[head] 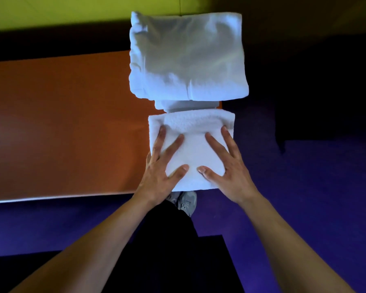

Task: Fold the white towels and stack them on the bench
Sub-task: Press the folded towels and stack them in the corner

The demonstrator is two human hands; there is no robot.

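Observation:
A small folded white towel [193, 153] lies at the near right end of the orange bench [61, 127]. My left hand [162, 166] and my right hand [226, 163] both press flat on it with fingers spread, one on each side. Behind it stands a taller stack of folded white towels [188, 58], its top layer wide and slightly rumpled. The small towel's near edge overhangs the bench's front edge a little.
The bench stretches away to the left with bare orange surface. A yellow-green wall [72, 11] rises behind it. The purple floor [304, 197] lies to the right and in front. My grey shoe [187, 201] shows below the towel.

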